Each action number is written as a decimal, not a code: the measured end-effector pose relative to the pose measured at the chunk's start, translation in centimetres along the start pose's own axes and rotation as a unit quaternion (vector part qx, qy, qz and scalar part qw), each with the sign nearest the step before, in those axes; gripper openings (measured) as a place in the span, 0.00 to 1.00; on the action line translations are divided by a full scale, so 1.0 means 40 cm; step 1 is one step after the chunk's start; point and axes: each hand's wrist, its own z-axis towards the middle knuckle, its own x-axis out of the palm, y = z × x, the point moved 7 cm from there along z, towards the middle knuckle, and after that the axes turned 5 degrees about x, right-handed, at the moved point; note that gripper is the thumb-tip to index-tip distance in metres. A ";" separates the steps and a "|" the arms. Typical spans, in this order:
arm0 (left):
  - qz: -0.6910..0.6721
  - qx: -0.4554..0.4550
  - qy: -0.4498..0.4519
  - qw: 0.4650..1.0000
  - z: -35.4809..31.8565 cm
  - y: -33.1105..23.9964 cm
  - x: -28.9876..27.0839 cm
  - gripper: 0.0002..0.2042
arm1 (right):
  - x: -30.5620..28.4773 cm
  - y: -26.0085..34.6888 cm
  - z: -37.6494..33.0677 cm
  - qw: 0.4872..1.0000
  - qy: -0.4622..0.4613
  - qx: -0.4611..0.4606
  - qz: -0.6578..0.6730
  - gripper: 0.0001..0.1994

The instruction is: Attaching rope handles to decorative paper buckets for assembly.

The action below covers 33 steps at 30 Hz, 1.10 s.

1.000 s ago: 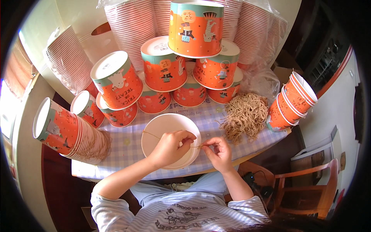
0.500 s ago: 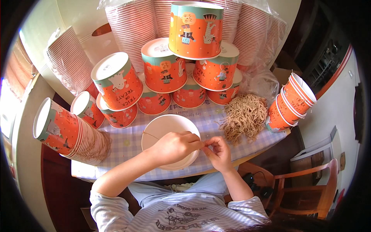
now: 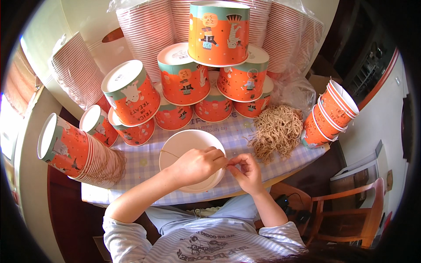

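My left hand (image 3: 198, 165) reaches across a paper bucket (image 3: 189, 139) with a plain white inside, its mouth facing up. Its fingers are closed in a pinch, and a thin tan string (image 3: 170, 154) sticks out to the left of it. At the bucket's right rim my right hand (image 3: 246, 174) meets the left one, thumb and fingertips pinched together. What lies right between the fingertips is too small to see clearly; it appears to be the same string. The bucket's outside is mostly hidden.
A heap of tan strings (image 3: 277, 133) lies to the right. Beyond it stand nested orange buckets with string handles (image 3: 328, 117). Upturned orange buckets (image 3: 183, 85) form a pyramid at the back, before wrapped stacks (image 3: 142, 35). A tilted bucket stack (image 3: 94, 153) is at left, a wooden chair (image 3: 346, 212) at right.
Both hands stay together over the bucket's right rim, with only a very slight shift to the left. The whole view has moved a little too.
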 end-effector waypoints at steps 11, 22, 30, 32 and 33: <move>0.014 -0.025 -0.011 1.000 0.004 0.007 -0.015 0.05 | 0.000 0.019 0.004 1.000 0.016 -0.008 0.004 0.10; 0.027 -0.020 -0.014 0.999 0.017 0.002 -0.021 0.05 | -0.007 0.041 0.027 0.995 0.038 0.015 -0.094 0.10; 0.027 -0.022 -0.028 0.999 0.024 -0.003 -0.025 0.04 | -0.001 0.009 0.055 0.985 0.089 0.100 -0.110 0.10; 0.019 -0.079 -0.018 0.997 0.023 0.012 -0.027 0.05 | -0.008 0.001 0.058 0.985 0.085 0.107 -0.104 0.10; 0.018 -0.078 -0.018 0.997 0.020 0.014 -0.028 0.05 | -0.009 0.005 0.060 0.990 0.090 0.096 -0.058 0.08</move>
